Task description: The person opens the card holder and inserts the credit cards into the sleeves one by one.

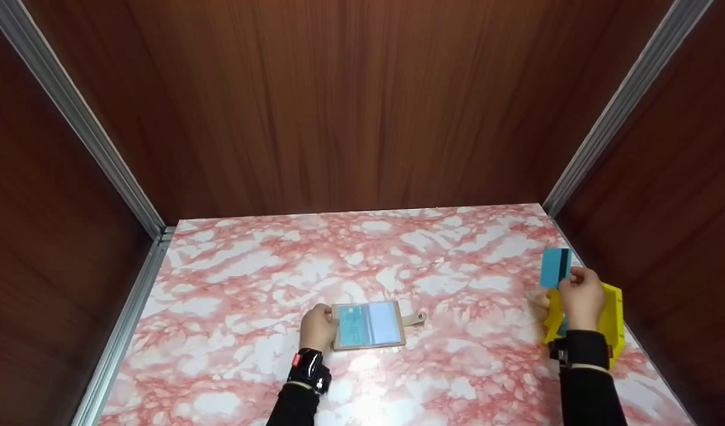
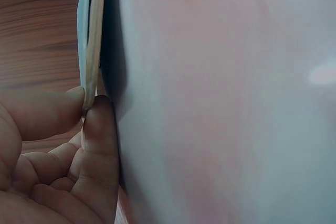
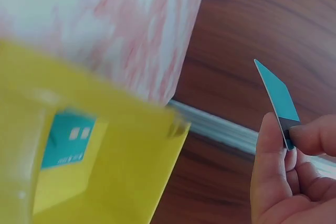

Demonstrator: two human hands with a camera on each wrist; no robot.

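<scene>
While both dark sleeves reach in from the near edge, the left hand (image 1: 318,327) sits closest to the person, its thumb and forefinger pinching the left edge of an open card holder (image 1: 369,325) that lies flat on the pink marbled tabletop (image 1: 267,278). From the left wrist view the pinch is plain: the thumb (image 2: 47,111) lies on top and a fingertip under the tan cover's edge, with the other fingers curled in. A teal card shows in the holder's left sleeve, and a small tan strap (image 1: 414,319) sticks out from its right side.

Off to the right, near the table's edge, the right hand (image 1: 581,296) is raised above a yellow tray (image 1: 614,322) — thumb and fingers grip the lower end of a teal card (image 1: 555,267) with a dark stripe, held upright in the air. Another teal card (image 3: 67,139) lies inside the tray.

Farther back, the bare marbled surface runs to dark wood panels (image 1: 350,106) framed by metal corner strips (image 1: 72,112).
</scene>
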